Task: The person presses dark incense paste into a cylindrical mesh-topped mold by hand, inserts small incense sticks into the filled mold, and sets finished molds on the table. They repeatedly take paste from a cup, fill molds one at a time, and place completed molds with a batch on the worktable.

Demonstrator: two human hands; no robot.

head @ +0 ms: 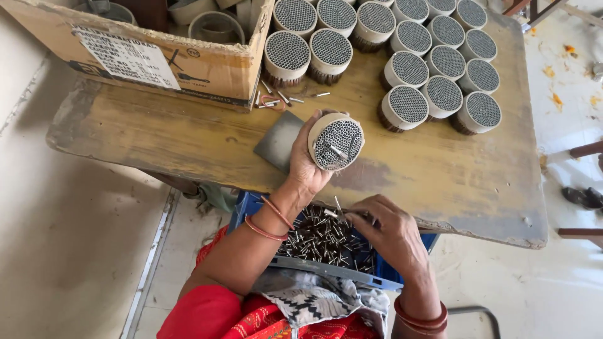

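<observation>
Gripping round holed disc (335, 143) | left hand (306, 164) | right hand (384, 231) fingers pinching pins (317, 238)

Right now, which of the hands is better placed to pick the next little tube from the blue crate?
Probably the right hand: its fingertips are already among the small tubes in the blue crate. The left hand is busy gripping the round holder.

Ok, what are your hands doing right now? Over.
Left hand holds round holed disc over table. Right hand picks pins from blue crate. Nothing in the way.
</observation>
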